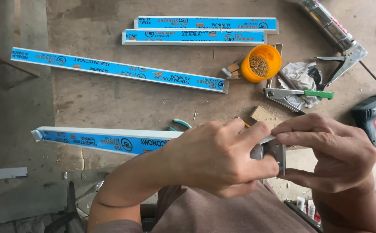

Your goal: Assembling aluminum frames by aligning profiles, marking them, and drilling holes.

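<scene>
— Profile status?
— Blue-filmed aluminium profile [106, 141] is lying across the worktop [110, 103], its end under the left hand [216, 157] fingers: stiff, light, slick.
— Bracket?
— Right hand [330, 153] fingers are clamping the small metal corner bracket [274, 152] at its edges.

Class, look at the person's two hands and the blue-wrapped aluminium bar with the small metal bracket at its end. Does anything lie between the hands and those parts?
Nothing visible does. The left hand grips the bar at its end, and the right hand pinches the bracket directly.
</scene>
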